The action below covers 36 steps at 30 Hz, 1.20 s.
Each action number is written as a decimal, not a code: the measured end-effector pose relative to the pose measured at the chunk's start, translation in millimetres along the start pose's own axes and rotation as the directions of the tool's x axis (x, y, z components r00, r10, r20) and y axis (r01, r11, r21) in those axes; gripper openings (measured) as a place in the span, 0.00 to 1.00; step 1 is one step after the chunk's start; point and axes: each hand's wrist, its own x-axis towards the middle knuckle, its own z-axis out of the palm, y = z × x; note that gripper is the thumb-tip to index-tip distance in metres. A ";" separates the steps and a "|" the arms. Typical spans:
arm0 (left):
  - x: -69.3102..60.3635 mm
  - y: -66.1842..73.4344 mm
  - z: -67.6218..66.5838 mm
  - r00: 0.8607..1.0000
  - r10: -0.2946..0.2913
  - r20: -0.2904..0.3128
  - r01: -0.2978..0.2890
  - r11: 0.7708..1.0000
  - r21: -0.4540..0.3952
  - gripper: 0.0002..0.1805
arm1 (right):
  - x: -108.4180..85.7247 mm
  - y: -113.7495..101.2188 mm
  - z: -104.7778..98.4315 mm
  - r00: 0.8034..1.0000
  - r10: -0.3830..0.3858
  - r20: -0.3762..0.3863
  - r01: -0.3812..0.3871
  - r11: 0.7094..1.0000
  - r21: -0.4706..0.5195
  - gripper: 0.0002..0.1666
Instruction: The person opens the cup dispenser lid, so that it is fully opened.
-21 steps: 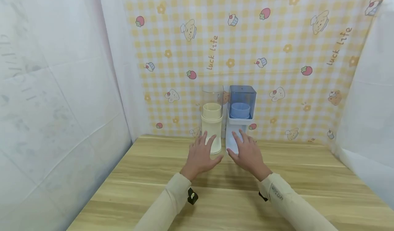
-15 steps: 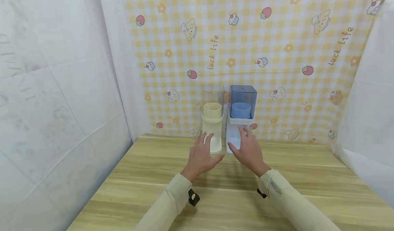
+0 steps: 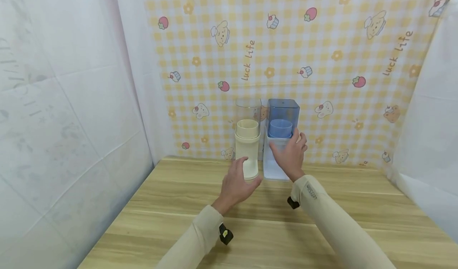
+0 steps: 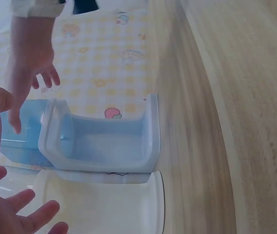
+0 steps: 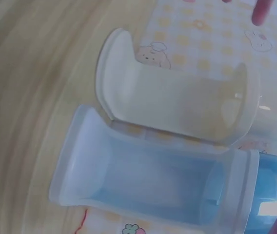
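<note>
A cream stand with a clear cover and a cream cup inside stands against the back cloth. Beside it on the right is a white stand with a blue cover over a blue cup. The left hand hovers before the cream stand's lower part, fingers bent loosely and holding nothing. The right hand is raised at the white stand's upper right, thumb and fingers apart around its rim; whether it touches cannot be told. The left wrist view shows the left hand near the cream stand.
Both stands rest at the rear edge of a wood-grain table. A yellow checked cloth hangs behind them. White sheets hang at the left and right.
The right hand has moved up from the white stand's lower part to its rim, spreading around it. The left hand has shifted slightly, its fingers more bent. The stands have not visibly moved.
</note>
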 end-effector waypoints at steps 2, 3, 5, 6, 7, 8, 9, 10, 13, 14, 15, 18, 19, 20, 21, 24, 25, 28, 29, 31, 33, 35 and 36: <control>-0.7 -0.9 -1.0 1.000 -0.001 0.012 0.001 1.000 0.008 0.42 | 5.6 -6.0 2.6 1.000 0.029 0.003 -0.029 0.999 0.024 0.64; -1.1 -1.3 -1.8 1.000 -0.003 0.015 0.003 1.000 0.009 0.42 | 8.1 -9.1 3.6 0.999 0.045 0.008 -0.045 0.998 0.035 0.65; -1.9 -2.2 -3.1 1.000 -0.015 0.019 0.015 1.000 0.000 0.42 | 13.1 -15.3 5.4 0.997 0.071 0.021 -0.072 0.996 0.049 0.67; -2.3 -2.5 -3.9 1.000 -0.022 0.021 0.022 1.000 -0.005 0.42 | 15.7 -18.2 6.3 0.996 0.084 0.026 -0.085 0.995 0.058 0.68; -2.8 -2.9 -4.4 0.999 -0.027 0.024 0.027 1.000 -0.010 0.42 | 18.6 -20.6 7.2 0.995 0.095 0.028 -0.096 0.993 0.067 0.68; -3.4 -3.2 -4.9 0.999 -0.032 0.028 0.032 0.999 -0.014 0.42 | 21.6 -22.6 8.2 0.994 0.104 0.029 -0.105 0.992 0.072 0.69; -3.9 -3.4 -5.3 0.999 -0.036 0.031 0.037 0.999 -0.019 0.43 | 24.8 -24.3 9.2 0.993 0.113 0.028 -0.115 0.991 0.075 0.69; -4.3 -3.6 -5.8 0.999 -0.039 0.034 0.040 0.999 -0.021 0.43 | 28.2 -25.6 10.0 0.992 0.121 0.027 -0.122 0.990 0.076 0.70; -6.2 -4.2 -7.4 0.998 -0.045 0.037 0.046 0.998 -0.031 0.43 | 37.9 -27.2 12.5 0.988 0.150 0.029 -0.152 0.986 0.073 0.71; -6.8 -4.3 -8.1 0.998 -0.046 0.037 0.048 0.998 -0.037 0.43 | 40.8 -27.3 13.0 0.986 0.162 0.031 -0.164 0.984 0.065 0.72; -7.1 -4.5 -8.8 0.998 -0.047 0.035 0.049 0.998 -0.043 0.42 | 43.6 -27.0 13.6 0.984 0.174 0.033 -0.176 0.983 0.055 0.73; -7.8 -4.5 -11.0 0.998 -0.050 0.032 0.052 0.997 -0.060 0.42 | 49.2 -27.2 15.3 0.976 0.215 0.034 -0.217 0.975 0.043 0.75; -8.0 -4.4 -11.7 0.998 -0.052 0.034 0.055 0.996 -0.064 0.42 | 50.2 -27.5 15.9 0.973 0.228 0.033 -0.230 0.972 0.040 0.75; -8.1 -4.4 -12.3 0.998 -0.054 0.036 0.056 0.996 -0.069 0.42 | 51.1 -27.7 16.7 0.970 0.239 0.033 -0.241 0.970 0.040 0.76; -8.2 -4.2 -12.8 0.998 -0.056 0.038 0.059 0.996 -0.069 0.42 | 51.7 -27.6 17.8 0.969 0.244 0.032 -0.245 0.969 0.040 0.77; -8.4 -3.1 -13.8 0.997 -0.065 0.043 0.068 0.995 -0.071 0.43 | 52.8 -27.0 21.8 0.968 0.249 0.026 -0.250 0.968 0.037 0.78; -8.3 -2.5 -13.9 0.997 -0.066 0.046 0.070 0.995 -0.076 0.43 | 53.2 -26.6 23.5 0.968 0.249 0.021 -0.250 0.968 0.033 0.78; -8.3 -0.4 -12.7 0.995 -0.076 0.061 0.082 0.992 -0.098 0.44 | 53.6 -25.6 27.5 0.966 0.260 -0.004 -0.260 0.965 0.012 0.78; -8.4 0.2 -12.2 0.994 -0.081 0.069 0.088 0.990 -0.108 0.44 | 53.7 -25.1 28.7 0.963 0.268 -0.012 -0.267 0.964 0.008 0.78; -8.9 1.3 -10.6 0.993 -0.088 0.079 0.097 0.988 -0.121 0.43 | 53.3 -23.5 30.8 0.962 0.273 -0.029 -0.273 0.962 0.003 0.77; -9.7 2.2 -9.1 0.993 -0.089 0.080 0.098 0.988 -0.123 0.43 | 52.5 -21.2 32.0 0.962 0.268 -0.047 -0.268 0.963 0.006 0.76; -10.5 2.4 -8.3 0.993 -0.084 0.079 0.093 0.988 -0.120 0.43 | 51.9 -18.7 33.3 0.966 0.250 -0.071 -0.250 0.968 0.018 0.75; -10.8 2.5 -8.0 0.994 -0.081 0.076 0.090 0.989 -0.121 0.42 | 51.4 -18.0 33.6 0.967 0.239 -0.085 -0.238 0.971 0.024 0.75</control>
